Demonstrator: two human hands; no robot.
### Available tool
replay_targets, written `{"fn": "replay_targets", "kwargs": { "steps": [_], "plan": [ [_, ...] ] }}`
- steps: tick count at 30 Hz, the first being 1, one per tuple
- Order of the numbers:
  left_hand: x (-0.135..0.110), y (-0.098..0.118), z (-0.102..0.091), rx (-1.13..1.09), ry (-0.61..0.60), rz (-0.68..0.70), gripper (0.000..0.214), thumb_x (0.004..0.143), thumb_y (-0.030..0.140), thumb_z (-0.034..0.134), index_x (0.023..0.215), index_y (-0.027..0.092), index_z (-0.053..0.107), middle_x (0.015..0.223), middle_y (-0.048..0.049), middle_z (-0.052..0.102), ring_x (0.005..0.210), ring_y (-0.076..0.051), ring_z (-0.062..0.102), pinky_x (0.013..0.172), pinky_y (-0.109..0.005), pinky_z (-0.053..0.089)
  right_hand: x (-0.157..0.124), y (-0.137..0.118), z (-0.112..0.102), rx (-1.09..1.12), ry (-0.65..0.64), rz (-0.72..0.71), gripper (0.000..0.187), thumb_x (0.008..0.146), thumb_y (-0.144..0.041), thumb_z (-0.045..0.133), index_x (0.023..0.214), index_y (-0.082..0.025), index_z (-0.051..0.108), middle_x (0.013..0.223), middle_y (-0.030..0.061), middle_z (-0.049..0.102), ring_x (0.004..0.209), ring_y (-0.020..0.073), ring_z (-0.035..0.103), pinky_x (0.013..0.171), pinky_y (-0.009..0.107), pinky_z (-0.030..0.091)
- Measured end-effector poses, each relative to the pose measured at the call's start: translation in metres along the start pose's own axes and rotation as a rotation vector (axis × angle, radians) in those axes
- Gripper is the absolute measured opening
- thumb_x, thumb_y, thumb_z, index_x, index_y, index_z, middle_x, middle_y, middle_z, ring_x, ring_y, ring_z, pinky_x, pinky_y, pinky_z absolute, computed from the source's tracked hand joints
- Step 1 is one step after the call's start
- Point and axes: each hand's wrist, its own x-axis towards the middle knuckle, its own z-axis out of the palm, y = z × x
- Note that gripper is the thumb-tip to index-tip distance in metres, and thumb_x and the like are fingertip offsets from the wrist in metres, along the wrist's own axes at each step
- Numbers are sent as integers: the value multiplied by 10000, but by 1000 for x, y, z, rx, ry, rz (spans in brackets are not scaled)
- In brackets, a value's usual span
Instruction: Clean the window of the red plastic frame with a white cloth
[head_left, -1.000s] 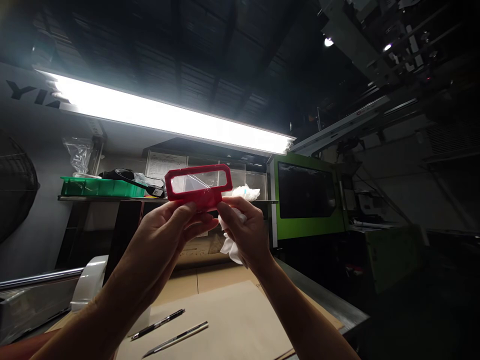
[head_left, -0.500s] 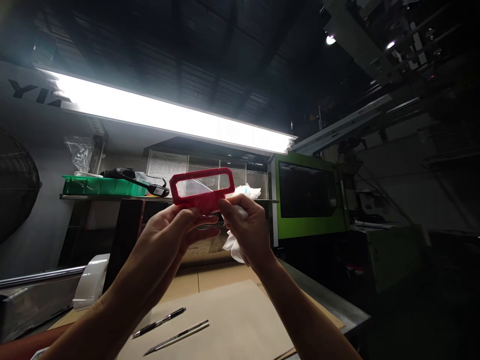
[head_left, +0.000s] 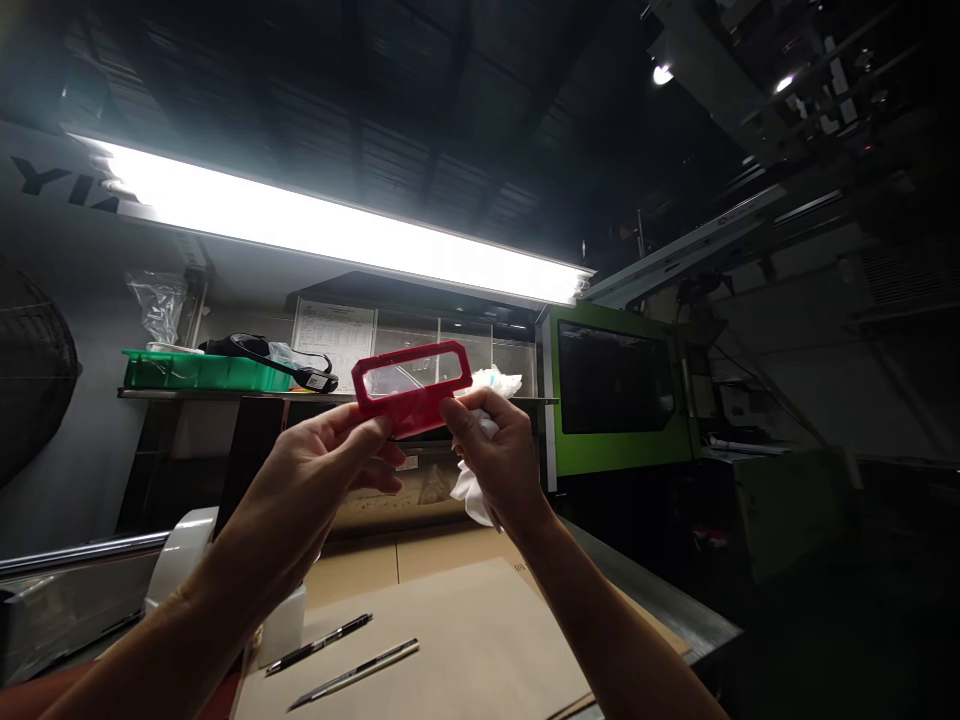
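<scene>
A red plastic frame with a long cut-out window is held up below the tube lamp, tilted with its right end higher. My left hand pinches its lower left corner between thumb and fingers. At the lower right edge, my right hand grips the frame too, with a crumpled white cloth tucked in the same hand and hanging under it. Below the hands, a black pen and a slim craft knife or pen-like tool lie on brown cardboard.
A lit tube lamp hangs over the bench. Behind the hands a shelf carries a green tray and a black headset-like strap. At right stands a green machine. Rolls of clear tape are at left.
The red frame has shifted slightly right and turned, its left end moving most. My left hand has moved a little left and down along it, uncovering a white roll beside the pen.
</scene>
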Motion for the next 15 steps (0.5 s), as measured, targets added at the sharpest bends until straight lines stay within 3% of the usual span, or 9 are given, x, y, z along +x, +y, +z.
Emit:
{"fn": "replay_targets", "kwargs": {
  "steps": [3, 7, 15],
  "plan": [
    [4, 3, -7, 87, -30, -45, 291, 682, 347, 731, 905, 160, 714, 647, -28, 715, 610, -146, 658, 603, -226, 545, 2, 0, -4, -1, -12, -15, 266, 734, -381, 700, 652, -183, 544, 498, -74, 434, 454, 58, 365, 426, 198, 278],
    [8, 6, -14, 146, -127, -82, 225, 645, 344, 758, 791, 174, 742, 744, -90, 762, 680, -188, 708, 643, -224, 550, 4, -1, -8, 48, -21, -10, 264, 751, -373, 687, 653, -186, 528, 492, -84, 409, 437, 49, 335, 415, 191, 266],
    [-5, 5, -9, 212, -66, -12, 187, 673, 381, 711, 678, 194, 715, 693, -80, 745, 642, -191, 678, 623, -240, 525, 8, 0, -11, 85, -7, 6, 295, 721, -388, 717, 640, -190, 514, 485, -91, 396, 411, 40, 301, 371, 178, 223]
  ]
}}
